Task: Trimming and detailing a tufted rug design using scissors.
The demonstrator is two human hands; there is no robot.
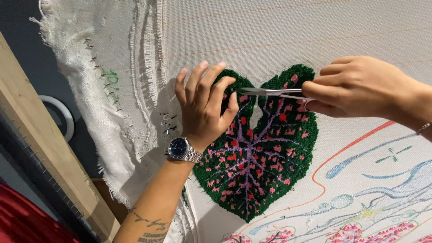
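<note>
leaf in full view, a heart-shaped tufted patch, dark green pile, purple veins fanning from a centre spine, pink and red flecks all over. it sits raised on the stretched pale cloth, lobes up, tip pointing down. scissors lie level across the notch between the lobes, slim silver blades pointing left, tips at the left lobe's upper edge, handles hidden in the right hand's grip.
</note>
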